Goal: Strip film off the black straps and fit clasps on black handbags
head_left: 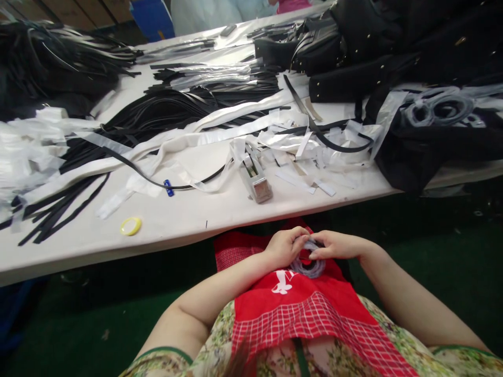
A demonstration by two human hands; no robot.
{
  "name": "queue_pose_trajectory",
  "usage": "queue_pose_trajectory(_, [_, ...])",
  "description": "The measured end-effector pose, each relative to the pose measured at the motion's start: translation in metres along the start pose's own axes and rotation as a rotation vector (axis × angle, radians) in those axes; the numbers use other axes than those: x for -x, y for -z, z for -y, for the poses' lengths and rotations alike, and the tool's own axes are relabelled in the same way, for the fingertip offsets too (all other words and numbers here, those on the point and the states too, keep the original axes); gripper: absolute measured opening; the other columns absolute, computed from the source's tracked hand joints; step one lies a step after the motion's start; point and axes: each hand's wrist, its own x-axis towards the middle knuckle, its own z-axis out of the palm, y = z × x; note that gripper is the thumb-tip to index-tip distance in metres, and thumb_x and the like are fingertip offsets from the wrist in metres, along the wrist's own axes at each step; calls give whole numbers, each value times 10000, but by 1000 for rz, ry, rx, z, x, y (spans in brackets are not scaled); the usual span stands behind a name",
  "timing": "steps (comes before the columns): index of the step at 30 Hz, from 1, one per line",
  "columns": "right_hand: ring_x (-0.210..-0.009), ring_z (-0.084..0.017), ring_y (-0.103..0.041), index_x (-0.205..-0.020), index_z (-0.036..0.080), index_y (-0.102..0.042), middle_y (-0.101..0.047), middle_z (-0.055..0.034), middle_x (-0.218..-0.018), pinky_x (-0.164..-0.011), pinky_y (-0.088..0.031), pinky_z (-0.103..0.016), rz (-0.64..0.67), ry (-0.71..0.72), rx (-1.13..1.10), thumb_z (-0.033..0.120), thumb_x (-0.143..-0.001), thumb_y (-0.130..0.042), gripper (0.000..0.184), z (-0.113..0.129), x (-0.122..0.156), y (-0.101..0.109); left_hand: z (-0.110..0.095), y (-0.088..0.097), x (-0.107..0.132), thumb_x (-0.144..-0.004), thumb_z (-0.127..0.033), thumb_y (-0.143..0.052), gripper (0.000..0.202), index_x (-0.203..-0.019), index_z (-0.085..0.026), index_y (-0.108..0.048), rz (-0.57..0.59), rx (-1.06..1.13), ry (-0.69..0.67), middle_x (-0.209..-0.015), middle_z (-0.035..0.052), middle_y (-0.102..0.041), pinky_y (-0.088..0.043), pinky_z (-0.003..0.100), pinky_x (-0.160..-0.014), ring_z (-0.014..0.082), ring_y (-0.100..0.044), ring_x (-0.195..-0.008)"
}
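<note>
Both my hands rest in my lap on a red apron [310,303], below the edge of the white table [188,214]. My left hand [285,246] and my right hand [334,245] are closed with pinching fingers on a grey roll of tape [308,264], a ring with a dark hole. The left fingers grip its upper left rim, the right fingers its upper right rim. The roll lies against the apron between the two hands.
On the table lie a metal tape tool [257,180], a yellow ring [131,226], a small blue clip [168,188], piles of black straps [176,104], white and clear film strips [298,144], black bags [353,47] and more grey rolls [440,110].
</note>
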Motion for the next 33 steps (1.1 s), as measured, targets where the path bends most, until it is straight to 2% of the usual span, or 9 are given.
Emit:
queue_pose_trajectory(6, [-851,-197,-642,-1072,146,-690,-716,-37,-966,-795,-490,-291,-56,-11,-99,482,-828,-653,417,-6,-6,-11,3,10,5,-969,-452,-372,374,-936,-195,-642,54,57,2,-835,13,-661,-436,225,-700,144,-581,-747])
queue_pose_trajectory(10, [-969,-231,-645,-1115,167,-696,-716,-51,-1081,-886,-481,-328,-5,23,-11,489,-852,-622,423,6,-11,-10,-4,16,3,-964,-424,-401,352,-946,-189,-662,117,60,-16,-854,18,-677,-434,221,-696,146,-593,-771])
queue_pose_trajectory(13, [-899,-219,-655,-1048,168,-714,-734,-51,-1005,-818,-492,-297,-19,16,122,502,-838,-633,402,19,-13,2,-4,16,5,-953,-397,-438,323,-944,-182,-679,86,40,-9,-867,25,-695,-440,226,-708,151,-609,-786])
queue_pose_trajectory(15, [-828,-202,-648,-987,171,-717,-732,-47,-914,-764,-489,-286,-197,17,252,502,-865,-590,375,28,-16,17,-2,16,7,-952,-399,-443,328,-927,-179,-684,57,33,5,-856,25,-698,-440,227,-702,149,-609,-770])
queue_pose_trajectory(17, [-821,-199,-641,-953,178,-710,-720,-51,-885,-763,-484,-295,-489,39,389,481,-912,-509,365,34,-24,33,-1,14,9,-953,-400,-440,335,-911,-177,-685,26,34,23,-836,24,-696,-439,227,-695,146,-603,-750])
queue_pose_trajectory(21, [-957,-227,-623,-1050,173,-676,-686,-98,-1030,-855,-470,-329,-911,73,789,359,-913,-523,278,32,-57,58,1,13,12,-950,-384,-444,321,-920,-180,-689,-11,49,26,-839,23,-704,-442,223,-703,144,-608,-758])
queue_pose_trajectory(26, [-996,-280,-569,-1062,133,-660,-649,-165,-1050,-837,-444,-357,-1025,-125,1285,274,-912,-529,244,21,-90,69,1,14,13,-935,-373,-472,297,-919,-184,-700,-39,34,30,-857,25,-716,-443,221,-703,148,-625,-774])
queue_pose_trajectory(30, [-912,-265,-581,-934,132,-666,-653,-165,-963,-756,-428,-337,-992,-145,1375,179,-914,-455,217,23,-92,75,2,16,15,-935,-373,-471,295,-925,-187,-700,-48,35,24,-860,24,-718,-449,223,-713,151,-633,-785])
queue_pose_trajectory(33, [-865,-251,-607,-936,114,-654,-665,-170,-942,-730,-433,-328,-1069,-133,1285,163,-922,-400,259,31,-84,79,3,16,16,-935,-372,-465,299,-935,-185,-698,-47,61,15,-876,29,-719,-458,230,-742,159,-641,-810])
